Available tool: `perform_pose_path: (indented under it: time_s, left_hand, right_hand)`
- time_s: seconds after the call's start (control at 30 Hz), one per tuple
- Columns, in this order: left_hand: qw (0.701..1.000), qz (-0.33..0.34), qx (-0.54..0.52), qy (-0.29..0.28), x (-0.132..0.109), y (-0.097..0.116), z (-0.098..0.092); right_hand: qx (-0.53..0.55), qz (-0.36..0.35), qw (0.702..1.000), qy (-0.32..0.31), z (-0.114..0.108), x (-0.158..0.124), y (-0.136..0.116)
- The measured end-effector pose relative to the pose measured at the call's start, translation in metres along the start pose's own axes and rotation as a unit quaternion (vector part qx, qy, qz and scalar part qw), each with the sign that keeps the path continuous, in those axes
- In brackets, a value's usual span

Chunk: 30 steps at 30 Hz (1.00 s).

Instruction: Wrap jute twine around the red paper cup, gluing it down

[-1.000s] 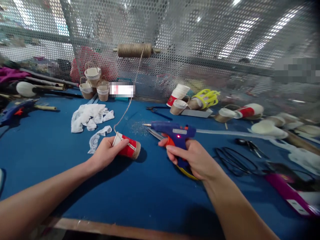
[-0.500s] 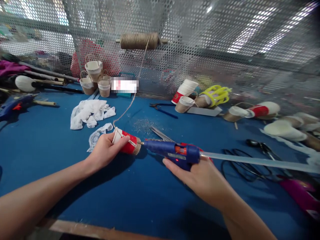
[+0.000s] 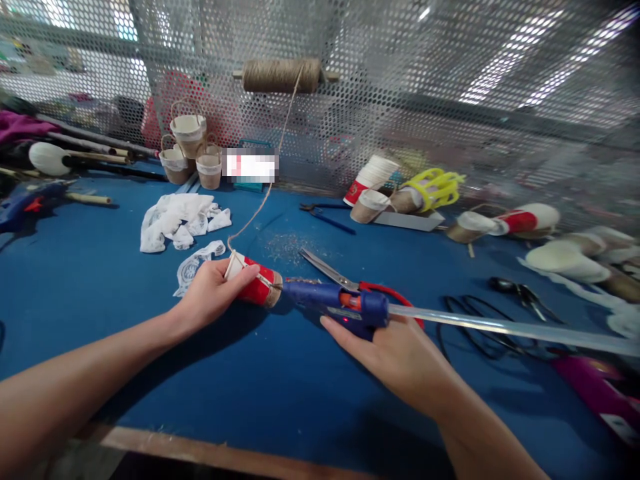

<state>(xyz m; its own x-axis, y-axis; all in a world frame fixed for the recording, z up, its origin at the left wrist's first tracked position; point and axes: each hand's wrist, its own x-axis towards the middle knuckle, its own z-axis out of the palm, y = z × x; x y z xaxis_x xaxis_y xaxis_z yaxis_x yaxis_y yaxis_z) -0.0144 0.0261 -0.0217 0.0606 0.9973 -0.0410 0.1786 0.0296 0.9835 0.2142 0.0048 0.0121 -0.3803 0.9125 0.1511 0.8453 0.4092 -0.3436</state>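
My left hand (image 3: 207, 293) is closed around a red and white paper cup (image 3: 257, 291), tilted on its side with its base to the right. Twine is wound in a band at the cup's base end. My right hand (image 3: 395, 350) grips a blue hot glue gun (image 3: 335, 303), its red light lit and a long clear glue stick (image 3: 475, 322) running out the back. The gun's nozzle meets the cup's side near the twine band. From the cup's rim a strand of twine (image 3: 265, 203) rises to a spool (image 3: 281, 75) on the mesh. Red-handled scissors (image 3: 333, 270) lie partly behind the gun.
White lace (image 3: 175, 220) lies left of the cup, with finished twine-wrapped cups (image 3: 189, 137) behind. Blue-handled pliers (image 3: 333, 221), stacked cups (image 3: 373, 180) and yellow netting (image 3: 435, 190) stand toward the back. A black cord (image 3: 480, 327) lies right; another glue gun (image 3: 25, 207) lies far left.
The glue gun's nozzle has moved slightly left, further onto the cup's side. The right hand shifted left with it, showing more of the scissors. The left hand keeps hold of the cup.
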Motion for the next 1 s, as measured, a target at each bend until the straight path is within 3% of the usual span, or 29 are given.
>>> perform_pose_path:
  time_s: [0.47, 0.7, 1.0]
  left_hand:
    - [1.0, 0.011, 0.02, 0.004, 0.0, -0.001, 0.0]
    - [0.999, 0.036, 0.031, 0.021, -0.003, 0.004, 0.001]
    - [0.988, 0.141, 0.057, 0.013, -0.005, -0.002, 0.0]
  right_hand:
    - [0.026, 0.012, 1.0, 0.002, -0.002, 0.001, -0.009]
    - [0.008, 0.016, 1.0, 0.025, 0.0, -0.006, 0.001]
    - [-0.016, -0.012, 0.997, 0.074, -0.003, -0.005, 0.001]
